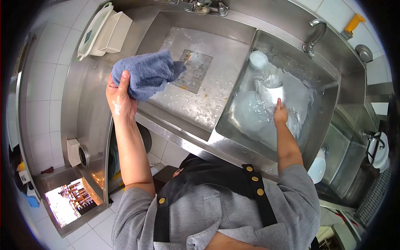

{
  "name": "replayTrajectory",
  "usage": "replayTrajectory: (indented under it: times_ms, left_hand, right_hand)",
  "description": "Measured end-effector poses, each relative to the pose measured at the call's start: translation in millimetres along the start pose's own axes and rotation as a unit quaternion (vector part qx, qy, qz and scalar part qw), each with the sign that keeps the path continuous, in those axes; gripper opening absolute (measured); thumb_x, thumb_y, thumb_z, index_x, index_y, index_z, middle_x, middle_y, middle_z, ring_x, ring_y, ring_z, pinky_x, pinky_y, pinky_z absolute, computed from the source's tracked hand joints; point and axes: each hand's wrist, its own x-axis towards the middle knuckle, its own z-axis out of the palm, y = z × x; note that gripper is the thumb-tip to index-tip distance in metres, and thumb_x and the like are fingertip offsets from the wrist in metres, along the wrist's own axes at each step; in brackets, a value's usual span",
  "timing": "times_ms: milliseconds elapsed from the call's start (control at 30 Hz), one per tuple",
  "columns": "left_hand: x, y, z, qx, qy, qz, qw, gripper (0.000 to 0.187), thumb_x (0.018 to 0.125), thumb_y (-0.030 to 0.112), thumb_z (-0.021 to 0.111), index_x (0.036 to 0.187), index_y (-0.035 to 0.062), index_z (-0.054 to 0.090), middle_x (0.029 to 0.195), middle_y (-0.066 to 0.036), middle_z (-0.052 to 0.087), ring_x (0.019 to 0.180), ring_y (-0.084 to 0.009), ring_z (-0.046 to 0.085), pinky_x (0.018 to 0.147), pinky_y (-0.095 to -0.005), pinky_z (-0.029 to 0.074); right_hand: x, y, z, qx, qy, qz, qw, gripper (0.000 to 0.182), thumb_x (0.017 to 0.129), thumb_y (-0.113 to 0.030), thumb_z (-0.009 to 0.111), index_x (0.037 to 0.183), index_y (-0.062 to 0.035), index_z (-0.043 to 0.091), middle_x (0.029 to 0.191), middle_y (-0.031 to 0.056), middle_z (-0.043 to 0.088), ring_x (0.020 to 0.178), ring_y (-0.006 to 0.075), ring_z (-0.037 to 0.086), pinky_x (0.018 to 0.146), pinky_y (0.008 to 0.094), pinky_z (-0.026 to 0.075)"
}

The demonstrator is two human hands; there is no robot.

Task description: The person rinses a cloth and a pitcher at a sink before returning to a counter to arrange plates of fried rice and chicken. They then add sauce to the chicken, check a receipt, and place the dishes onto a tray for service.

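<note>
A bunched blue cloth (143,74) is in my left hand (121,95), raised over the left edge of the left basin (225,71), its thumb pressed on the cloth. In the water-filled right basin (291,146), my right hand (281,112) grips a white container (275,94) at its near edge. The container is tilted, partly in the rippling water. Beyond it a small white round dish (258,60) lies near the basin's back left corner. A larger pale round shape (250,110) shows blurred under the water to the left of the container.
White plastic bins (115,32) stand on the steel counter at the upper left. A faucet (316,37) arches over the right basin's back edge. A white bowl (317,167) sits at the right, beside another steel basin (343,154). The left basin holds a drain grate (198,71).
</note>
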Motion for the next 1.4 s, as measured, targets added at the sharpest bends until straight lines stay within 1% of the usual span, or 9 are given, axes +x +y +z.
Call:
replayTrajectory:
  times_ms: [67,167,233,367,500,767,967,1033,1400]
  left_hand:
    - [-5,3,0,0.002,0.002,0.007,1.0,0.029,0.088,0.017,0.068,0.108,-0.0004,0.058,0.1,-0.009,0.065,0.091,-0.0186,0.063,0.085,-0.0327,0.05]
    - [-13,-6,2,0.067,0.0,0.023,0.997,0.027,0.09,0.027,0.065,0.1,0.0026,0.061,0.089,-0.003,0.063,0.08,-0.0114,0.057,0.075,-0.0258,0.046]
    - [-12,-14,0,0.061,-0.046,0.028,0.997,0.026,0.096,0.028,0.056,0.106,0.0036,0.059,0.094,-0.005,0.062,0.089,-0.0152,0.059,0.084,-0.0307,0.047]
    - [-22,-8,9,-0.104,-0.038,-0.085,0.99,0.027,0.096,0.028,0.052,0.108,0.0032,0.056,0.099,-0.009,0.062,0.092,-0.0207,0.06,0.085,-0.0336,0.048]
    - [-37,-15,19,-0.022,-0.141,-0.131,0.981,0.041,0.079,-0.002,0.06,0.118,0.0012,0.048,0.103,-0.009,0.06,0.1,-0.0174,0.058,0.088,-0.0308,0.047]
    - [-10,-122,9,0.266,-0.254,-0.202,0.908,0.025,0.083,0.019,0.07,0.097,-0.001,0.064,0.081,-0.011,0.067,0.077,-0.017,0.062,0.074,-0.0306,0.05]
    - [-2,-176,29,0.433,-0.435,-0.058,0.787,0.036,0.075,0.024,0.073,0.099,-0.001,0.065,0.083,-0.02,0.067,0.082,-0.035,0.065,0.078,-0.0387,0.05]
    - [0,-150,46,0.586,-0.551,0.018,0.594,0.045,0.068,0.022,0.074,0.105,-0.0005,0.064,0.096,-0.023,0.066,0.091,-0.0379,0.064,0.082,-0.04,0.05]
    - [-9,-158,66,0.547,-0.522,0.014,0.655,0.034,0.076,0.018,0.061,0.108,0.0073,0.063,0.104,-0.02,0.064,0.097,-0.039,0.061,0.083,-0.0435,0.049]
  right_hand:
    - [8,24,32,0.033,0.046,-0.07,0.996,0.072,0.089,-0.065,0.038,0.119,-0.0028,0.058,0.107,0.0243,0.063,0.099,0.0397,0.061,0.084,0.0496,0.047]
    - [-7,-41,-11,0.031,-0.15,0.167,0.974,0.054,0.095,-0.041,0.046,0.135,-0.0048,0.045,0.123,0.0132,0.058,0.108,0.0266,0.057,0.092,0.0401,0.045]
    - [-21,-99,-36,0.53,0.047,0.381,0.756,0.045,0.098,-0.036,0.043,0.131,-0.0062,0.05,0.121,0.0073,0.059,0.111,0.0205,0.054,0.092,0.0345,0.044]
    - [-21,-71,-39,0.529,-0.014,0.274,0.803,0.044,0.099,-0.036,0.041,0.127,-0.004,0.053,0.119,0.0046,0.06,0.108,0.0175,0.056,0.091,0.0321,0.044]
    - [-50,-106,-114,0.541,-0.027,0.233,0.808,0.045,0.099,-0.036,0.043,0.117,0.0019,0.059,0.109,0.0074,0.065,0.099,0.0171,0.059,0.084,0.0313,0.044]
    - [-77,-215,-203,0.48,-0.096,0.137,0.861,0.05,0.096,-0.039,0.047,0.11,0.0074,0.062,0.106,0.0132,0.066,0.098,0.0209,0.06,0.087,0.0328,0.044]
    - [-76,-278,-225,0.378,-0.088,0.03,0.921,0.051,0.093,-0.041,0.052,0.084,0.0059,0.068,0.079,0.0086,0.066,0.071,0.016,0.057,0.066,0.0315,0.044]
    - [-71,-285,-222,0.38,-0.087,0.01,0.921,0.053,0.093,-0.044,0.051,0.078,0.0046,0.067,0.073,0.0098,0.064,0.068,0.0168,0.056,0.065,0.0322,0.044]
    - [-88,-315,-241,0.122,-0.003,-0.109,0.987,0.056,0.092,-0.048,0.045,0.067,-0.0004,0.062,0.063,0.0178,0.061,0.063,0.0351,0.059,0.065,0.0405,0.045]
